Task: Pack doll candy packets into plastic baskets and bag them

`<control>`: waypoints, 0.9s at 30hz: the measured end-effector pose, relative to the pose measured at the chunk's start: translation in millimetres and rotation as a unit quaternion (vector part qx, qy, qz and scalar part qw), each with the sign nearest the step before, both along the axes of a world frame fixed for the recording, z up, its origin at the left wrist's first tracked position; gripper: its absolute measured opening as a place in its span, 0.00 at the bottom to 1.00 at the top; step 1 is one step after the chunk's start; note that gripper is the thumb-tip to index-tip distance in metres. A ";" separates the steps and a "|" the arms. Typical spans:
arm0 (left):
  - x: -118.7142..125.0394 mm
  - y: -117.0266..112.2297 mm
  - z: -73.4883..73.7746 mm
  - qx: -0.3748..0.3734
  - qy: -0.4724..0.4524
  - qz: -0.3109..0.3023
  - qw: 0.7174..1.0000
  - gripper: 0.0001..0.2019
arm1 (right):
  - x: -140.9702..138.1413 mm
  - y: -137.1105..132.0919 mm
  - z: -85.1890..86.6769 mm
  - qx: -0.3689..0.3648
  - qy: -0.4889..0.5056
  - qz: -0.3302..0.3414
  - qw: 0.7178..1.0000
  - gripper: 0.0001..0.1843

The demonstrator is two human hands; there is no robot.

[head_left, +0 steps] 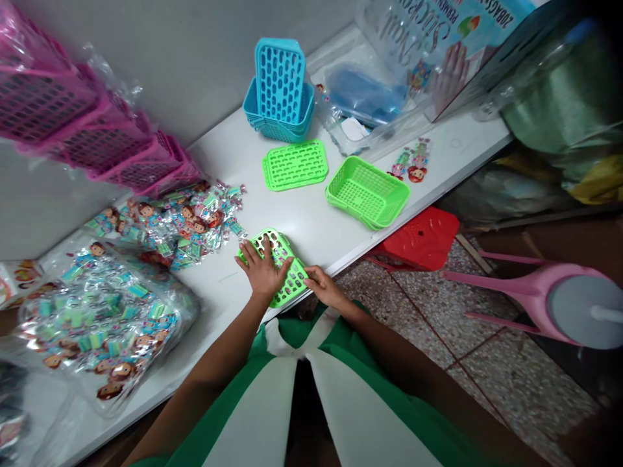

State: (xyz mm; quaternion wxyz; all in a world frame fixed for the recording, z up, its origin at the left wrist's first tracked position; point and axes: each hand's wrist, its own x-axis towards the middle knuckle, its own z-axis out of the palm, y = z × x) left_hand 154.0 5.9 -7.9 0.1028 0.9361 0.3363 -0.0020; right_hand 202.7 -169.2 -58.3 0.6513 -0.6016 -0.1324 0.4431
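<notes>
Single head-worn view, looking steeply down and forward, close over the white table [311, 224] edge

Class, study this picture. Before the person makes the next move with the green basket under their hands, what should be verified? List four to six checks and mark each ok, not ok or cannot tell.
1. Left hand lies flat, fingers spread, on the green basket: ok.
2. Right hand is at the basket's right end, but a firm grip is not visible: cannot tell.
3. Slotted top seated all round: cannot tell, the hands cover it.
4. Basket fully on the white table: cannot tell, it lies right at the near edge.
5. Spare green lids and the stacked green baskets lie apart from the hands: ok.
6. Pile of wrapped packets clear of the basket: cannot tell, they lie very close.
</notes>
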 end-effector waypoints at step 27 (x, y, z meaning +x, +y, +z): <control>1.2 6.1 0.8 -0.004 0.014 0.012 1.000 0.37 | 81.6 81.7 7.9 -0.151 -0.071 0.059 0.984 0.15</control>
